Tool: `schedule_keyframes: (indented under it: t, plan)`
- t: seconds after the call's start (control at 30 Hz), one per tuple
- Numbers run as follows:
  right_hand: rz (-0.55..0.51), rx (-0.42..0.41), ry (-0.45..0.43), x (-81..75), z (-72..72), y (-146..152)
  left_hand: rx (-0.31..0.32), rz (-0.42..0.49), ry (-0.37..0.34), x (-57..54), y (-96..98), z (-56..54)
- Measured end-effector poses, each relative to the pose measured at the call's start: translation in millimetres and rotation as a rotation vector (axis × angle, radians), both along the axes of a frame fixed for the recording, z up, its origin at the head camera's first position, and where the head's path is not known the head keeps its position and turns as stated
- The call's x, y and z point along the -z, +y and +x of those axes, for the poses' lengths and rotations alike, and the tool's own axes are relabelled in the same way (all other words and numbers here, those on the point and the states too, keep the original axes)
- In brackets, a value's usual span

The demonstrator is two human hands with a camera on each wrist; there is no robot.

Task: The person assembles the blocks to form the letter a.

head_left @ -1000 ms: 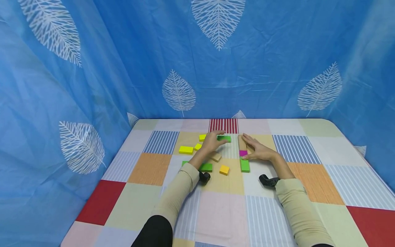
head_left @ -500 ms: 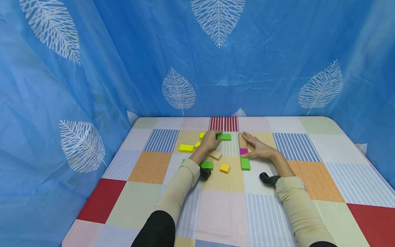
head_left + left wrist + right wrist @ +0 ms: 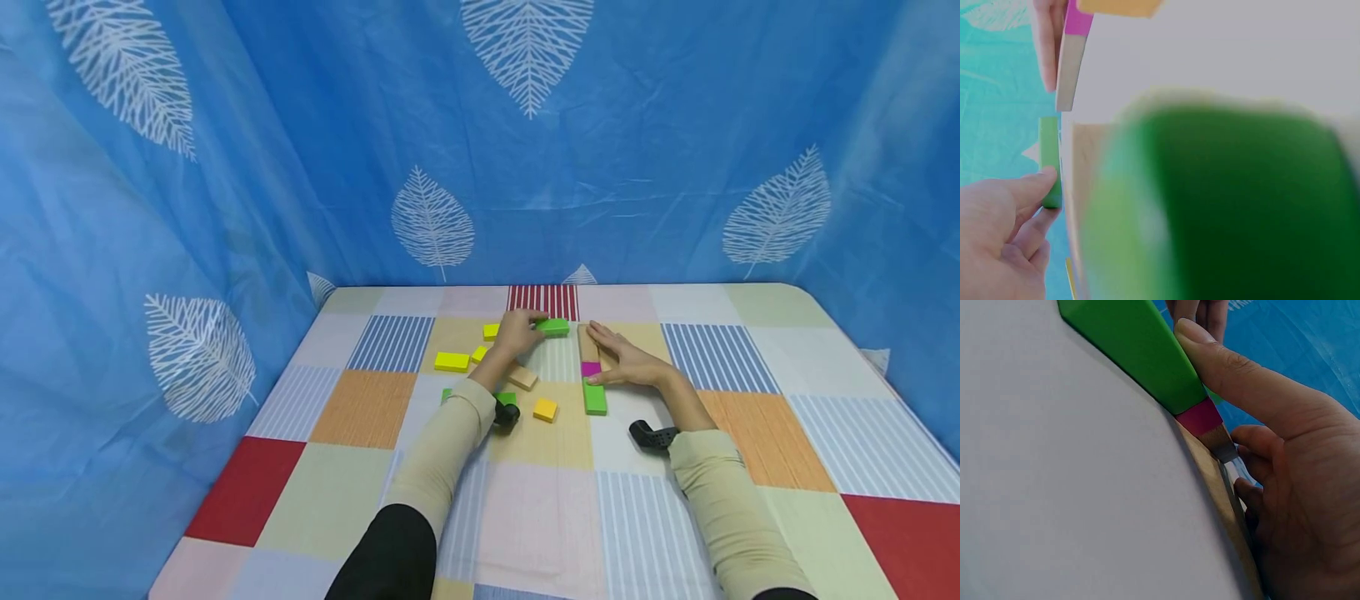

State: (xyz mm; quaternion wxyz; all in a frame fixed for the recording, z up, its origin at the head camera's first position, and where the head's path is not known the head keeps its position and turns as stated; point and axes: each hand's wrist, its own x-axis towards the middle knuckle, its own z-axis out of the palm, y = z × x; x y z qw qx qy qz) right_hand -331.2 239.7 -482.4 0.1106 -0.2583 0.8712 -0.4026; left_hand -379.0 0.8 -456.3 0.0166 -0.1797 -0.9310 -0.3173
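Note:
My left hand pinches one end of a green block between thumb and fingers; the left wrist view shows this green block held by its near end. To its right is a row of flat blocks: a plain wooden block, a magenta block and another green block, joined end to end. Along the row's right side lies my right hand, fingers extended beside the wood. In the right wrist view its thumb touches the edge of the row's green block.
Left of the row lie a loose wooden block, an orange block, several yellow blocks and a partly hidden green block. A patchwork cloth covers the table; blue curtains stand behind and beside it.
My left hand has closed on the green block and shifted it slightly right and away from me, toward the row's far end. The right hand has stayed at the row.

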Motion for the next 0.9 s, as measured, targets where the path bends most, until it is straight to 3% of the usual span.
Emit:
schedule_keyframes:
  t: [0.3, 0.53, 0.77, 0.9]
  plan:
    - [0.018, 0.015, -0.035, -31.0, 20.2, -12.7, -0.014, 0.018, -0.051, 1.0, 11.6, -5.8]
    - [0.070, 0.033, -0.005, -6.2, 4.4, -3.2, 0.013, 0.051, -0.058, 7.7, 16.1, -8.9]
    - [0.052, 0.029, -0.011, -2.3, 1.2, -0.8, 0.001, 0.103, -0.067, 13.8, 13.8, -10.1]
    - [0.054, 0.031, -0.010, -3.0, 2.0, -0.4, 0.010, 0.084, -0.064, 13.8, 13.8, -11.2]
